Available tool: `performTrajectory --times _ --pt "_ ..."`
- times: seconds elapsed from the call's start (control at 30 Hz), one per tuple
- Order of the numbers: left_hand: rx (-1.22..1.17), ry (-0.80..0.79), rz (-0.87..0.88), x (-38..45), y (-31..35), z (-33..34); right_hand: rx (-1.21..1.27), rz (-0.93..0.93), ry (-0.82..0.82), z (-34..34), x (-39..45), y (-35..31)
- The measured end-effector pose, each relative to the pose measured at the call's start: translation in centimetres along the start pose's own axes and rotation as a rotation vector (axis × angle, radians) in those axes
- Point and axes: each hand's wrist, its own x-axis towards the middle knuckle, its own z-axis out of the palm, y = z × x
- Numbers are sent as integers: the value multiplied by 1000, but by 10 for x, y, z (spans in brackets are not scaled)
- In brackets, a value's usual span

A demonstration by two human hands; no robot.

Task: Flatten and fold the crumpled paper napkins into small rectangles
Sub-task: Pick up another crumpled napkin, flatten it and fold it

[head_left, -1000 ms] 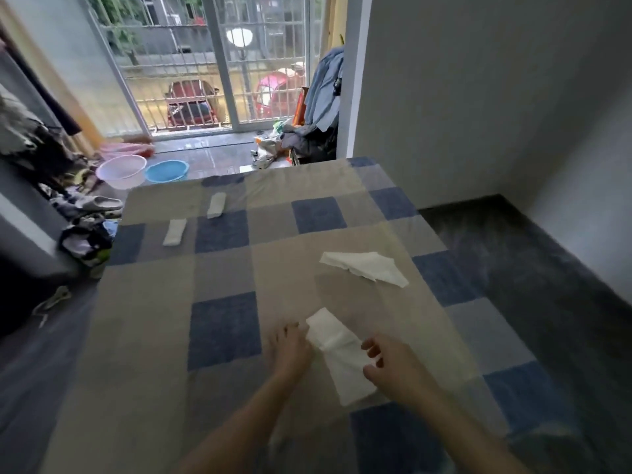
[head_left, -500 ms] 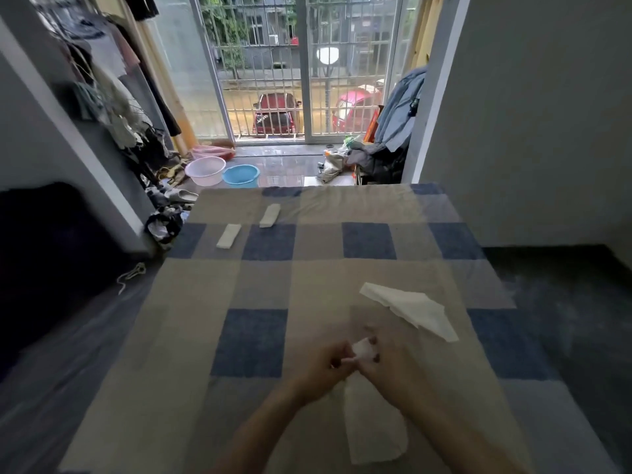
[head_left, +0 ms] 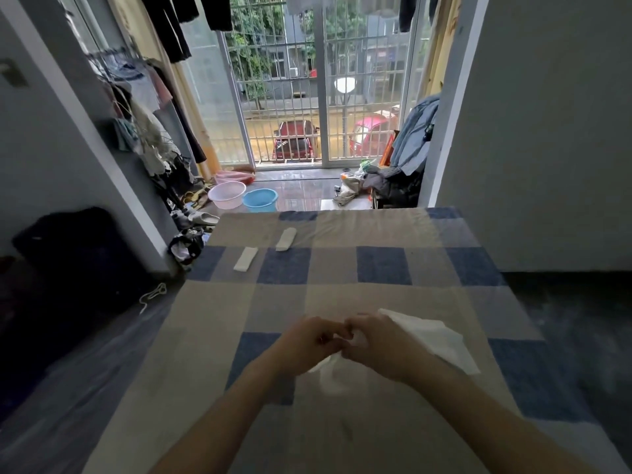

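My left hand (head_left: 309, 340) and my right hand (head_left: 379, 343) meet above the checked bed cover (head_left: 342, 268), both pinching the top edge of a white paper napkin (head_left: 333, 378) that hangs down between them, blurred. A second, crumpled white napkin (head_left: 441, 340) lies flat on the cover just right of my right hand, partly hidden by it. Two napkins folded into small rectangles lie at the far left of the cover: one (head_left: 245, 258) nearer me, one (head_left: 286, 239) further back.
The bed's far edge faces a tiled floor with a pink basin (head_left: 227, 195) and a blue basin (head_left: 260, 200). Clothes hang on a rack (head_left: 143, 107) at the left and lie piled at the right (head_left: 393, 181). A grey wall (head_left: 547, 131) runs along the right.
The napkin that lay on the cover between my hands has been lifted by its top edge; both hands came together on it. The view has tilted up toward the window.
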Motion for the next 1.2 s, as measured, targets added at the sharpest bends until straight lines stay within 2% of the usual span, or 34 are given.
performTrajectory --times 0.1,0.23,0.43,0.53,0.63,0.7,0.77,0.83,1.0,1.1,1.2 --pt "55 49 10 -2 3 -19 -41 40 -40 -10 5 0" --pt "60 138 -55 -4 0 -47 -3 93 -1 -24 5 14" --pt "-37 243 -127 -12 -5 -62 45 99 128 -36 9 16" --pt "-88 275 -133 -12 -6 -59 171 119 232 -35 9 -1" --pt "-119 225 -75 -12 2 -54 319 73 126 -27 7 -24" --pt "-80 167 -7 -12 9 -53 207 26 62 -18 10 -29" --pt "-56 132 24 -12 14 -57 26 2 79 -13 14 -29" --pt "-47 128 23 -14 14 -64 -24 47 114 -9 16 -26" --pt "-54 192 -26 -18 3 -78 -77 121 165 -2 19 -12" --pt "36 249 -46 -15 -13 -81 -101 169 180 -9 22 2" --pt "70 331 -68 -10 -31 -80 -131 158 282 -26 27 17"
